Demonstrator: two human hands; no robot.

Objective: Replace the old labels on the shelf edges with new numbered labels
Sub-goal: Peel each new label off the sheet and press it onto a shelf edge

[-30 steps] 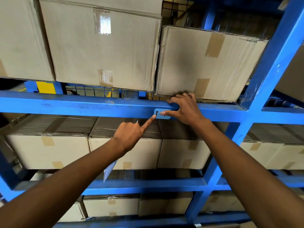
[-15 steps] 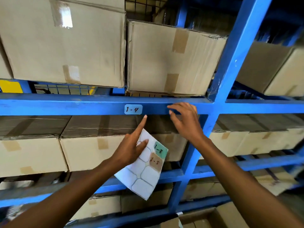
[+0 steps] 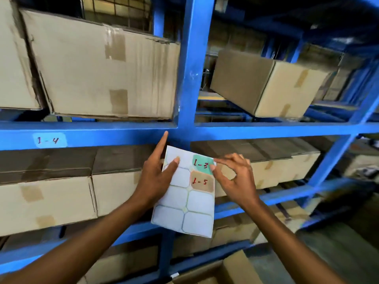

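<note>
Since half a second ago the view has swung right, so the pale blue label marked 1-4 (image 3: 49,140) now sits far left on the shelf beam, and the right hand (image 3: 235,177) has dropped from the beam to the sticker sheet.

Painted blue steel racking (image 3: 186,78) fills the scene: a square-section upright crossing a flat horizontal beam (image 3: 114,136), with scuffs in the paint near the joint. Matte brown corrugated cardboard boxes (image 3: 98,72) sit on every level, their seams closed with strips of tan tape; the large one at upper left has a creased, slightly crushed face, and another box (image 3: 264,85) at upper right sits skewed to the beam.

Below the beam, the left hand (image 3: 155,181) holds a glossy white backing sheet (image 3: 184,208), thumb across its front and index finger extended up so the tip lies against the beam edge. The sheet shows rounded-corner rectangular outlines, most of them bare. Two stickers lie in its right column: a teal one marked 1-3 (image 3: 202,163) in red at the top, and a tan one marked 1-5 (image 3: 202,182) just beneath, touching it. The right hand's thumb and forefinger pinch at the right edge of the teal sticker, the other fingers loosely curled.
</note>
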